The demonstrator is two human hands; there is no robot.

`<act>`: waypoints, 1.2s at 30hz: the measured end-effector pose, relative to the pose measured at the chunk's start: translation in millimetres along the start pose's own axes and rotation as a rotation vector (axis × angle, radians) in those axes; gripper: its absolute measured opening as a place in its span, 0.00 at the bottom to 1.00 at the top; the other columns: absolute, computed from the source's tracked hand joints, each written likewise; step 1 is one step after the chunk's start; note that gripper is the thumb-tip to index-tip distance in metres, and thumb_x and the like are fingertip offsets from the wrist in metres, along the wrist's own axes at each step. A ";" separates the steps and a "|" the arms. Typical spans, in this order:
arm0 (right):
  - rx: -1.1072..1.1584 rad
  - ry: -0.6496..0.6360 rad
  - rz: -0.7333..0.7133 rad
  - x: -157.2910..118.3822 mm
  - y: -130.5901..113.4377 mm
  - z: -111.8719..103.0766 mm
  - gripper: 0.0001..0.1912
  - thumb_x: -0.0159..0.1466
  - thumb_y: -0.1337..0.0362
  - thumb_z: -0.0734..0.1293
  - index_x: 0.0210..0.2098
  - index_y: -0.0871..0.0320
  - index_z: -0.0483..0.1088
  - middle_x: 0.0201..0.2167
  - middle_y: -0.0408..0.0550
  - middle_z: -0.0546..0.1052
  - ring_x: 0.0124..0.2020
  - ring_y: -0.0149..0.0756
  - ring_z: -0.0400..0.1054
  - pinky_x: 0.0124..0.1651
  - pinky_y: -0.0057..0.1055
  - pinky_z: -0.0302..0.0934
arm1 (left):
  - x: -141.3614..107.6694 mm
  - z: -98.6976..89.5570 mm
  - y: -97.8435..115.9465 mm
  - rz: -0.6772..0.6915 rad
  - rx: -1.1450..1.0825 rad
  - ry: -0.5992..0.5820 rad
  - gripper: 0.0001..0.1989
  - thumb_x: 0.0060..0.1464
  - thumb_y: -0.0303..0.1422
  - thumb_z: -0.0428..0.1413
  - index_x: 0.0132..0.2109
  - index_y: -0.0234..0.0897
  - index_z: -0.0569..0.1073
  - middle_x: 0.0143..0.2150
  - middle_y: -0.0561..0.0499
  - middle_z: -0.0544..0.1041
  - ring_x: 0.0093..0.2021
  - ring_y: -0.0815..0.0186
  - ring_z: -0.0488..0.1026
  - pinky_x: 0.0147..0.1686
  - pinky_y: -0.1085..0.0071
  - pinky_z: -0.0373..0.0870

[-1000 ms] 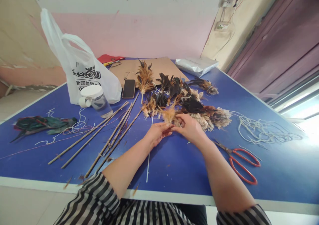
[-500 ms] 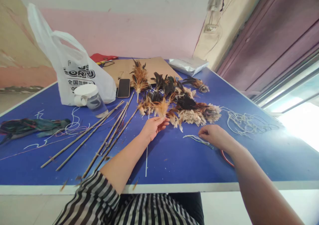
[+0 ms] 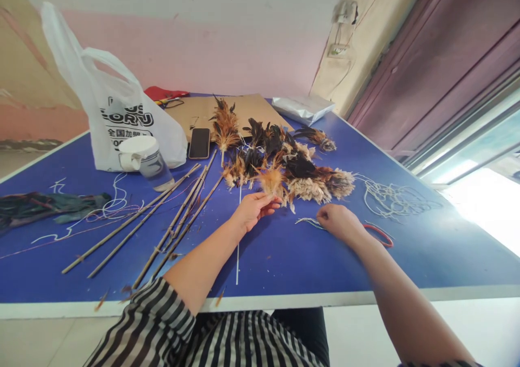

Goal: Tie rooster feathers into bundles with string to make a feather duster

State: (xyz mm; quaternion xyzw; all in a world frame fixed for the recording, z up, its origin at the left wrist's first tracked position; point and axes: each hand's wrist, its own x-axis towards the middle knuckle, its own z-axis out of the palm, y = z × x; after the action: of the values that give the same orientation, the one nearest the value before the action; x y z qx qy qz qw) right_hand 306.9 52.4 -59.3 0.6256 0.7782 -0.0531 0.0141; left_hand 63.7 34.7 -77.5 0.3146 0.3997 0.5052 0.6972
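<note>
My left hand (image 3: 257, 210) pinches a small orange-brown feather tuft (image 3: 271, 178) by its base, in front of the feather pile. My right hand (image 3: 333, 218) is closed, knuckles up, low over the table beside a short bundle of pale threads (image 3: 309, 222). Whatever its fingers hold, if anything, is hidden from me. Black, brown and cream feather bunches (image 3: 311, 188) lie heaped just beyond both hands. Behind them a fuller brown feather bundle (image 3: 225, 129) lies on the cardboard. Under my right wrist shows a red-handled tool or loop (image 3: 384, 236), partly covered by the arm.
Several thin sticks (image 3: 179, 229) lie slantwise on the left. Beyond are a lidded plastic cup (image 3: 156, 169), a white plastic bag (image 3: 122, 112), a phone (image 3: 200, 143) and a cardboard sheet (image 3: 190, 111). Tangled white string (image 3: 394, 199) lies right, dark cloth-like material (image 3: 44, 207) far left.
My right hand has shifted slightly left, onto the end of the thread bundle, showing more of the red loop. The left hand, still holding the tuft, has moved slightly right.
</note>
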 end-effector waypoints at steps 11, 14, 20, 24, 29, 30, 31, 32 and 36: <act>0.099 0.047 -0.004 4.7 -1.0 -0.7 0.08 0.51 0.67 0.61 0.24 0.57 0.72 0.25 0.47 0.75 0.27 0.33 0.67 0.27 0.25 0.53 | -10.9 12.5 -0.5 -0.057 0.030 -0.096 0.05 0.49 0.26 0.56 0.34 0.28 0.75 0.40 0.41 0.76 0.33 0.70 0.74 0.29 0.79 0.70; 0.382 0.065 0.018 1.3 6.1 -8.1 0.08 0.52 0.63 0.62 0.26 0.57 0.72 0.20 0.44 0.74 0.21 0.29 0.64 0.24 0.24 0.54 | -10.6 11.4 -1.9 -0.068 -0.022 -0.113 0.05 0.50 0.26 0.55 0.34 0.28 0.75 0.41 0.41 0.76 0.34 0.69 0.75 0.30 0.78 0.71; 0.958 -0.045 0.080 -6.8 13.7 -13.4 0.10 0.53 0.59 0.64 0.29 0.60 0.67 0.18 0.42 0.73 0.12 0.22 0.55 0.15 0.21 0.48 | -6.5 22.7 -8.1 -0.113 -0.128 -0.161 0.05 0.49 0.25 0.56 0.36 0.28 0.74 0.45 0.41 0.74 0.36 0.68 0.75 0.32 0.77 0.72; 1.092 -0.050 0.071 -4.3 12.4 -6.4 0.08 0.52 0.61 0.65 0.28 0.60 0.65 0.23 0.46 0.75 0.16 0.24 0.61 0.17 0.21 0.54 | 0.1 43.6 -8.4 -0.108 -0.116 -0.193 0.06 0.48 0.24 0.56 0.36 0.28 0.75 0.47 0.40 0.73 0.35 0.68 0.75 0.31 0.77 0.72; 1.178 -0.064 0.016 -2.9 8.6 -2.3 0.09 0.52 0.61 0.66 0.29 0.60 0.65 0.23 0.45 0.74 0.20 0.26 0.65 0.23 0.22 0.60 | 13.5 65.0 -16.4 -0.155 -0.109 -0.211 0.04 0.50 0.22 0.54 0.33 0.27 0.74 0.41 0.41 0.76 0.35 0.67 0.75 0.35 0.75 0.71; 1.172 -0.059 0.017 -3.4 8.4 -2.9 0.10 0.51 0.60 0.67 0.29 0.60 0.65 0.22 0.44 0.74 0.20 0.26 0.65 0.24 0.23 0.60 | 16.5 66.7 -20.4 -0.163 -0.102 -0.222 0.04 0.50 0.22 0.54 0.32 0.26 0.74 0.39 0.41 0.76 0.35 0.67 0.75 0.35 0.75 0.71; 1.155 -0.053 0.020 -4.1 8.8 -3.8 0.11 0.51 0.60 0.67 0.30 0.60 0.66 0.21 0.43 0.73 0.20 0.26 0.65 0.25 0.23 0.61 | 19.2 67.5 -24.9 -0.171 -0.087 -0.226 0.04 0.50 0.22 0.55 0.31 0.26 0.74 0.37 0.41 0.77 0.35 0.67 0.75 0.36 0.75 0.71; 1.124 -0.047 0.024 -5.0 10.0 -5.1 0.11 0.51 0.60 0.67 0.32 0.60 0.66 0.20 0.42 0.72 0.20 0.26 0.65 0.26 0.24 0.61 | 21.6 67.3 -29.5 -0.183 -0.068 -0.214 0.03 0.49 0.23 0.55 0.31 0.26 0.74 0.34 0.42 0.77 0.34 0.67 0.75 0.36 0.75 0.71; 0.815 -0.005 0.052 -8.6 21.3 -13.5 0.14 0.51 0.61 0.65 0.35 0.60 0.70 0.19 0.41 0.71 0.20 0.29 0.64 0.25 0.25 0.59 | 24.6 61.1 -40.2 -0.219 -0.046 -0.136 0.02 0.47 0.24 0.58 0.30 0.26 0.73 0.31 0.43 0.77 0.31 0.69 0.75 0.39 0.73 0.71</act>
State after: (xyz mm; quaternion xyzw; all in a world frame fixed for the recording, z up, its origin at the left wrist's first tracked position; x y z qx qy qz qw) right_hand 330.1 49.9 -46.5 0.5993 0.6772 -0.3585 -0.2317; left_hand 139.6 44.4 -87.8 0.2865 0.3718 0.4126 0.7807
